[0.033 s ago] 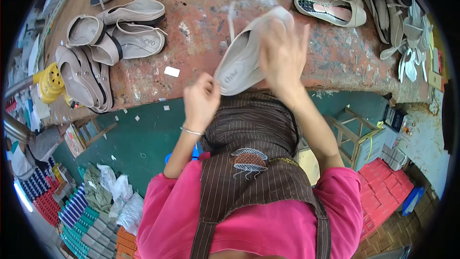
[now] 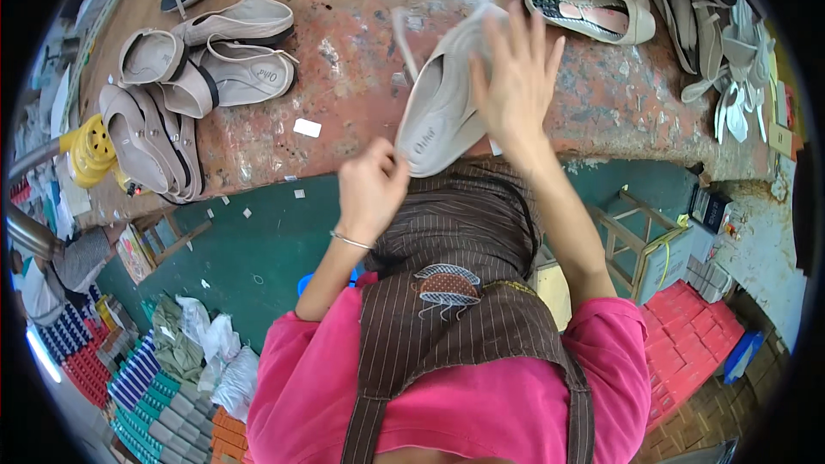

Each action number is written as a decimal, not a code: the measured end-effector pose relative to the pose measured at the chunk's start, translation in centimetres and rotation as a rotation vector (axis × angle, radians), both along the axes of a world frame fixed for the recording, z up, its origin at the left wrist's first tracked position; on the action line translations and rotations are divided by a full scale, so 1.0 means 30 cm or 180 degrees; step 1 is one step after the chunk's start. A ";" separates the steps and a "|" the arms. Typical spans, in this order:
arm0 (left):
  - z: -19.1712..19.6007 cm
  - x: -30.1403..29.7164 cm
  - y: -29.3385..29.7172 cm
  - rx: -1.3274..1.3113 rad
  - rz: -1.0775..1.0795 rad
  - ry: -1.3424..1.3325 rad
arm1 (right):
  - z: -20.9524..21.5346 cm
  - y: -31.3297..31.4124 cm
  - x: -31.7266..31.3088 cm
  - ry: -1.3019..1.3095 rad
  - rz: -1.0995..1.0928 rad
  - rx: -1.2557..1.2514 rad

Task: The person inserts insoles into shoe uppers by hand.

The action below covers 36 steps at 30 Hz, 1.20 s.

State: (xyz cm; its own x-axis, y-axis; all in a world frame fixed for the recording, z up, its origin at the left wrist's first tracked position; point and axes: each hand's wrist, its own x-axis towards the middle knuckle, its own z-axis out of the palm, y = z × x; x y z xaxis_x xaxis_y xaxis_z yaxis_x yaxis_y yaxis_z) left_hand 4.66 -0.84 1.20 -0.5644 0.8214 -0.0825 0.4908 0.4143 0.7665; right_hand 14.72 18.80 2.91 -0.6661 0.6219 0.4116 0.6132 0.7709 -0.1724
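Left fingers (image 2: 387, 157) pinch a shoe (image 2: 432, 116) between sandals (image 2: 245, 82) and flats (image 2: 593, 17).

The left fisheye camera of a head-worn pair looks steeply down past the apron (image 2: 460, 335) (straight lines bow toward its rim), near above left hand (image 2: 372, 189) and right hand (image 2: 516, 90), the table's (image 2: 344, 103) near edge curving across mid-view.

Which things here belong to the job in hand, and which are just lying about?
Job in hand:
- beige shoe
- left hand, gripping its near end
- right hand, spread at its side

Seemingly just lying about:
- white slip
- pink-insoled shoes
- red stack
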 end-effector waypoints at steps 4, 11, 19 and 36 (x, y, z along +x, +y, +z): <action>0.057 0.141 0.036 0.0907 -0.0646 0.1191 | 0.136 0.046 -0.002 0.1355 -0.0245 -0.2554; 0.003 0.206 0.044 0.0072 -0.1943 0.1257 | 0.051 -0.275 0.176 -0.0072 0.0462 -0.1465; -0.018 0.242 0.029 -0.0226 -0.1965 0.1231 | 0.031 -0.081 -0.024 -0.1055 0.0233 -0.1353; -0.006 0.215 0.035 -0.0113 -0.1925 0.1127 | -0.034 -0.090 -0.077 -0.1382 0.0310 -0.1176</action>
